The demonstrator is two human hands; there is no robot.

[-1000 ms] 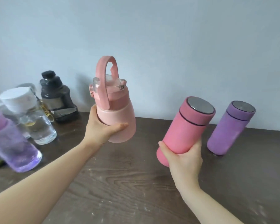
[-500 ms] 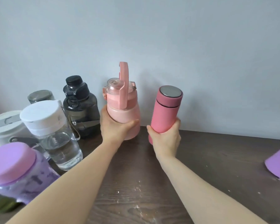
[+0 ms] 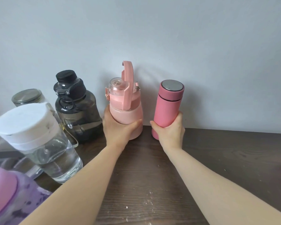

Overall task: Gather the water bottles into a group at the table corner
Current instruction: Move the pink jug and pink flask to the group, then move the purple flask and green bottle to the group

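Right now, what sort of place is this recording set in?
Probably a home or plain indoor room, not a lab: a dark wood-grain table against a bare pale wall, with assorted personal drink bottles such as a pink handled bottle and a pink flask.

Readable text: none on any bottle.
Dark smoky bottle (image 3: 79,111): small pale emblem low on its front, too blurred to read.
Pink flask (image 3: 168,104): plain, unmarked.

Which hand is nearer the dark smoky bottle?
Left. The left hand grips the pink handled bottle beside the dark smoky bottle; the right hand sits farther right.
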